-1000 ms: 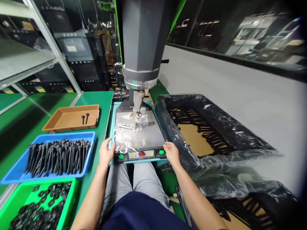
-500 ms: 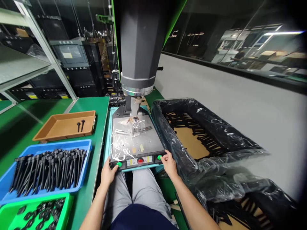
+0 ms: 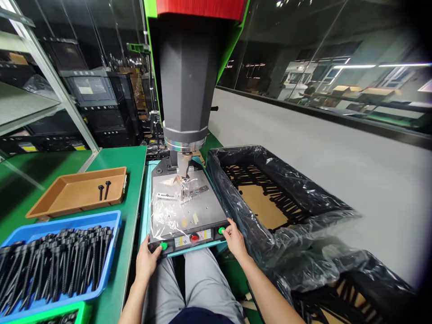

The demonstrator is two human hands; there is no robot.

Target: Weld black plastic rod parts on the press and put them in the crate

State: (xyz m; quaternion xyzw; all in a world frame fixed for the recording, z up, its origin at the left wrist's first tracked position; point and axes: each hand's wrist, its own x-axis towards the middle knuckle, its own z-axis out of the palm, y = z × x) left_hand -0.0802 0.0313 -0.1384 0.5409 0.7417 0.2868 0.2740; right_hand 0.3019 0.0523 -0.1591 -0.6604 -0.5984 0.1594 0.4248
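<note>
Left hand [image 3: 146,260] and right hand [image 3: 235,240] at the green buttons [image 3: 164,246], thumbs apart from fingers — actual pressing hard to tell — on the control strip [image 3: 181,241], grey machine head [image 3: 185,85] above the metal plate [image 3: 207,212]

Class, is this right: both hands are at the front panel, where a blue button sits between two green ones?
No, not blue: the head view shows a red button between two green ones, with left hand and right hand at the front panel.

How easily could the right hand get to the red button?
Probably quite easily, yes: the right hand is at the nearby green button, and nothing visible blocks the way across to the red button.
</note>
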